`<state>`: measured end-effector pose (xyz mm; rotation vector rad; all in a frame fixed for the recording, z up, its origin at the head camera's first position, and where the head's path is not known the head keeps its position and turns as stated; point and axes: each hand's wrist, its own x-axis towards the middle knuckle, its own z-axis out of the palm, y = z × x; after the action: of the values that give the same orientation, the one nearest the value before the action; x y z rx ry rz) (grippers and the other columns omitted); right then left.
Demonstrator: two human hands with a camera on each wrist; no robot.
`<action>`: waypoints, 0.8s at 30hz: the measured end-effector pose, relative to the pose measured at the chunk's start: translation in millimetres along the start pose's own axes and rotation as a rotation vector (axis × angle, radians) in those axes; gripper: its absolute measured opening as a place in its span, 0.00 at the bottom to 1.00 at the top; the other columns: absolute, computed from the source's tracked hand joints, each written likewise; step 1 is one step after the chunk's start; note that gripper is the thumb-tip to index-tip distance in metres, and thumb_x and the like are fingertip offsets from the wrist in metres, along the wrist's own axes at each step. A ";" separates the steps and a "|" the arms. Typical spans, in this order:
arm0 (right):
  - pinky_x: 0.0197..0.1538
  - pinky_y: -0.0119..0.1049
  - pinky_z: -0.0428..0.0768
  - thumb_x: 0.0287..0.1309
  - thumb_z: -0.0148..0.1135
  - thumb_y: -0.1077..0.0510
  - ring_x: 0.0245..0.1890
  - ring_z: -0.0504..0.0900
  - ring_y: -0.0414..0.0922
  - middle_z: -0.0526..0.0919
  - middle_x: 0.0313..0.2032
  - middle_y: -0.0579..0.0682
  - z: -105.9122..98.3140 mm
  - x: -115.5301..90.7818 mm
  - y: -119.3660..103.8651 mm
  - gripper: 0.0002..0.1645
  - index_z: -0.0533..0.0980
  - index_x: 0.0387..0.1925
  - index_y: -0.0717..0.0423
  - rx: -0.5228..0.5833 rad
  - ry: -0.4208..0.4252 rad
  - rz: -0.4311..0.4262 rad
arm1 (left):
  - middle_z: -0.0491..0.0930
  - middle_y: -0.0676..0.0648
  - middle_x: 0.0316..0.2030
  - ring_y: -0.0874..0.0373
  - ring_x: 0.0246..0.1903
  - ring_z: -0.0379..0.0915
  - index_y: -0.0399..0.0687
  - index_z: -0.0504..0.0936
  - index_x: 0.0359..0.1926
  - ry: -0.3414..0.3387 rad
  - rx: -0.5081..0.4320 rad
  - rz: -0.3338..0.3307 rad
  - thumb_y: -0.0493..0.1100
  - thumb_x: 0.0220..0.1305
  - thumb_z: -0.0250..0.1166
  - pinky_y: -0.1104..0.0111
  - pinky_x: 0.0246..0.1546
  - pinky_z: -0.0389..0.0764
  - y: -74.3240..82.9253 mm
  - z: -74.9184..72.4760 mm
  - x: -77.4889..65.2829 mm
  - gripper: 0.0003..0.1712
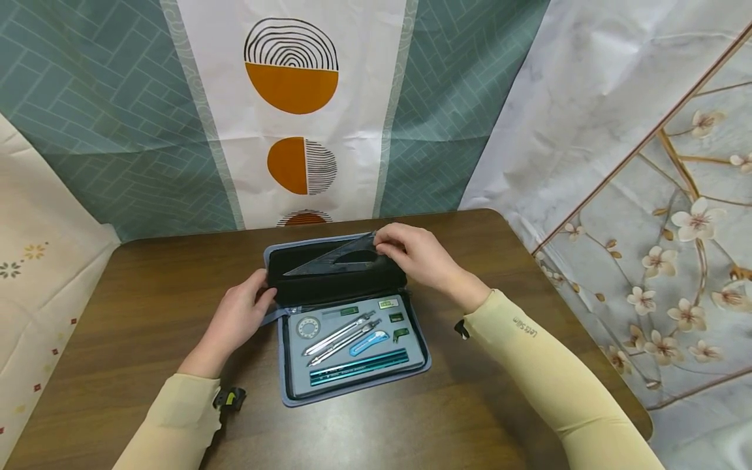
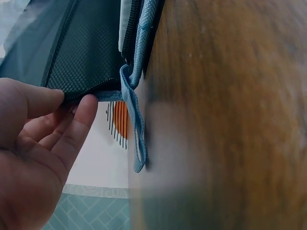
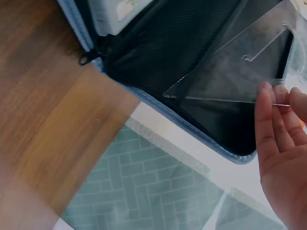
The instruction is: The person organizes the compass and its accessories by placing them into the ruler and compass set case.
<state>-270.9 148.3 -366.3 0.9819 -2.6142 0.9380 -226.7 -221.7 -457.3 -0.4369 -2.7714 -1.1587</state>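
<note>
A blue zippered geometry case [image 1: 284, 365] lies open on the table, its black-lined lid [image 1: 305, 290] tilted up at the back. My left hand [image 1: 242, 312] pinches the lid's left edge between thumb and fingers, near a blue fabric loop [image 2: 138, 143]. At the lid's upper right, my right hand [image 1: 420, 254] pinches a clear set square [image 1: 320, 264] by one edge. In the right wrist view the set square [image 3: 216, 86] lies against the dark mesh pocket [image 3: 163, 43]; whether its lower corner sits inside the pocket I cannot tell.
The case's grey tray holds two metal compasses [image 1: 337, 335], a blue cutter [image 1: 369, 343], teal pencils [image 1: 358, 367], a round white disc [image 1: 308, 328] and several small green pieces. Under it is a brown wooden table [image 1: 470, 391], with a patterned curtain [image 1: 294, 130] behind.
</note>
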 end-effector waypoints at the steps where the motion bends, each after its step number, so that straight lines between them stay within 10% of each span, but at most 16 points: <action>1: 0.52 0.41 0.86 0.76 0.69 0.64 0.42 0.84 0.43 0.88 0.46 0.46 2.0 -0.7 0.5 0.06 0.86 0.49 0.53 -0.025 -0.003 -0.006 | 0.89 0.36 0.46 0.46 0.36 0.80 0.41 0.79 0.57 0.000 0.000 0.002 0.32 0.80 0.64 0.58 0.33 0.82 -0.5 -0.3 -0.2 0.10; 24: 0.48 0.41 0.89 0.75 0.72 0.60 0.42 0.91 0.44 0.93 0.44 0.47 53.8 -2.6 -3.5 0.07 0.90 0.50 0.54 -0.280 -0.068 -0.066 | 0.85 0.36 0.60 0.39 0.58 0.83 0.50 0.65 0.80 -0.034 -0.128 0.068 0.33 0.79 0.67 0.36 0.65 0.81 3.5 -11.3 -2.9 0.35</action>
<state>-264.7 114.0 -407.5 1.0328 -2.6547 0.5123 -223.0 -228.0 -447.6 -0.5635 -2.6972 -1.3290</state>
